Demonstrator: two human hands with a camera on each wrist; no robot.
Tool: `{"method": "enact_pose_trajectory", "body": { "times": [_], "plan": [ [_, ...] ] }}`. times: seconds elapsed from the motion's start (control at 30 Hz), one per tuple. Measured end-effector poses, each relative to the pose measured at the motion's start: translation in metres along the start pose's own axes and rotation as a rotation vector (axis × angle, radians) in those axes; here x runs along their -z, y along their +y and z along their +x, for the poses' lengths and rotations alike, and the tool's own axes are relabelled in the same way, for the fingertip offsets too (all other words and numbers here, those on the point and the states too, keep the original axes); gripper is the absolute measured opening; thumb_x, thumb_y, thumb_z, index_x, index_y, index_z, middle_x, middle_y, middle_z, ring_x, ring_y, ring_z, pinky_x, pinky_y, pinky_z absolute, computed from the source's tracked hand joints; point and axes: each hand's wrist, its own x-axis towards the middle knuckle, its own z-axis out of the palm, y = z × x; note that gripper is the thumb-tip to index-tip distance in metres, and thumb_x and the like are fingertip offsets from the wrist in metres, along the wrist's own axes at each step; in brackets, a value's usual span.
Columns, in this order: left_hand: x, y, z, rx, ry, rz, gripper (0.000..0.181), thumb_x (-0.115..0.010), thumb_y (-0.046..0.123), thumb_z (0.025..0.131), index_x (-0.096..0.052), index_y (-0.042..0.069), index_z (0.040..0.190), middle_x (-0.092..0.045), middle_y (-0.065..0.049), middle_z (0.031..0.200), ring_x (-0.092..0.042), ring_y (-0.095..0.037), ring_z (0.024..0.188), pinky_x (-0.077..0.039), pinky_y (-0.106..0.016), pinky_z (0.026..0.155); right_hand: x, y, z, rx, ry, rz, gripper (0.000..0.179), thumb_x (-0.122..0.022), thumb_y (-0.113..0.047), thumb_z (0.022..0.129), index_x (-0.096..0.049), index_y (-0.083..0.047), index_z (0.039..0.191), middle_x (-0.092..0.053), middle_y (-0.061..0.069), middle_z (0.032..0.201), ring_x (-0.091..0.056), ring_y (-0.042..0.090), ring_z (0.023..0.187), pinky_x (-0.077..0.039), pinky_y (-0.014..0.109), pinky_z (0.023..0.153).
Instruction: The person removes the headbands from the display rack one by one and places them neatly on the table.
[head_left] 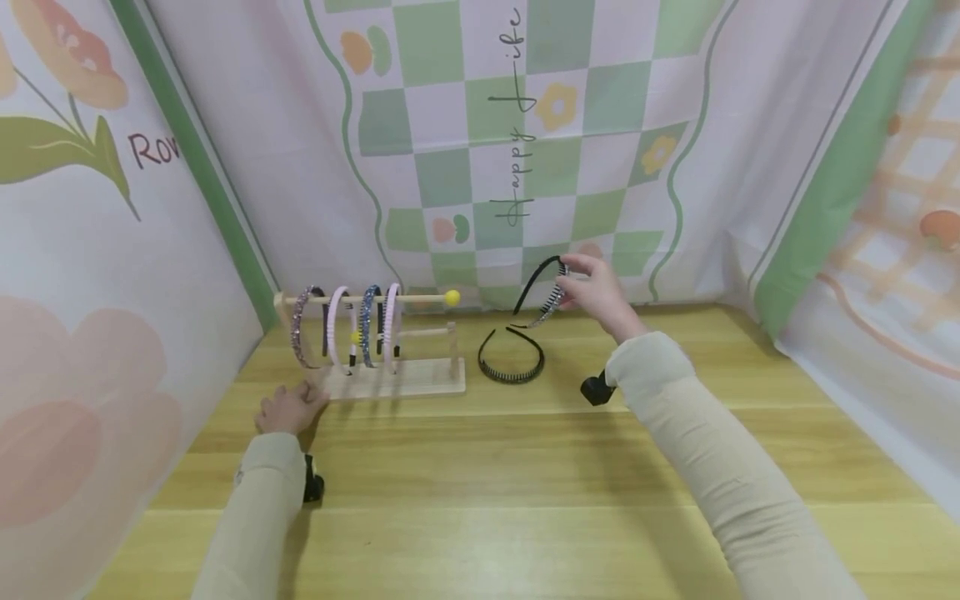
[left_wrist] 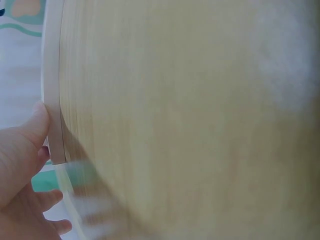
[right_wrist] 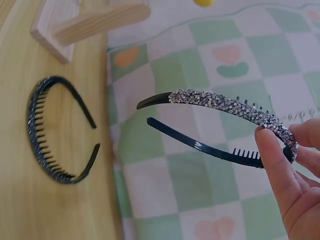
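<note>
Right wrist view: the silver-glitter headband (right_wrist: 220, 103) is pinched at its crown between the thumb and fingers of the right hand (right_wrist: 295, 175), with both tips free. In the head view it is raised above the desk (head_left: 480, 517), to the right of the wooden headband rack (head_left: 420, 380), its tips directed toward the rack side. The black toothed headband (head_left: 512, 377) lies flat on the desk near the rack's right end.

Left hand (head_left: 291, 410): at the left end of the rack base. In the left wrist view the thumb touches the base edge and the other fingers are spread; whether they pinch the base cannot be told.

Handling characteristics (judged):
- Mass: light; two or three fingers should suffice.
- Stiffness: probably springy plastic, firm along the arc and flexing at the tips. Forced spreading could crack it.
- Surface: the granular glitter should give good friction but may shed if rubbed. The bare black ends look smooth and more likely to slip.
- Inner comb teeth: liable to snag.

Recommended hold: the glittered crown, by its outer face and edge, clear of the teeth. Avoid holding by one tip; the band would tend to swing.
</note>
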Motion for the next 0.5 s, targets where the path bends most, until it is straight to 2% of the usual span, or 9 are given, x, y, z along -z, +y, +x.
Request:
{"method": "enact_pose_trajectory", "body": {
  "times": [0.07,0.27,0.5],
  "plan": [
    [0.0,-0.001,0.001,-0.001,0.0,-0.004,0.072,-0.042,0.055,0.091,-0.027,0.006,0.142,-0.014,-0.036,0.14,-0.022,-0.057,0.117,-0.019,-0.068,0.092,0.004,0.005,-0.001,-0.013,0.005,0.009,0.053,-0.055,-0.002,0.089,-0.035,-0.001,0.139,-0.034,0.02,0.141,-0.06,0.028,0.079,-0.054,0.03,0.069],
    [0.0,-0.001,0.001,-0.006,-0.001,0.002,0.073,-0.041,0.055,0.091,-0.027,0.006,0.143,-0.015,-0.036,0.139,-0.024,-0.056,0.116,-0.021,-0.068,0.091,0.016,0.021,-0.006,-0.05,0.0,0.055,0.055,-0.052,-0.002,0.091,-0.029,0.001,0.141,-0.03,0.021,0.143,-0.06,0.016,0.07,-0.053,0.029,0.071],
    [0.0,-0.001,0.001,-0.005,0.0,0.012,0.072,-0.041,0.056,0.091,-0.027,0.006,0.142,-0.017,-0.036,0.139,-0.025,-0.057,0.115,-0.022,-0.068,0.091,0.026,0.04,-0.011,-0.068,-0.004,0.057,0.056,-0.048,0.0,0.093,-0.024,0.002,0.143,-0.021,0.025,0.146,-0.06,0.013,0.07,-0.053,0.03,0.074]
  ]
}}
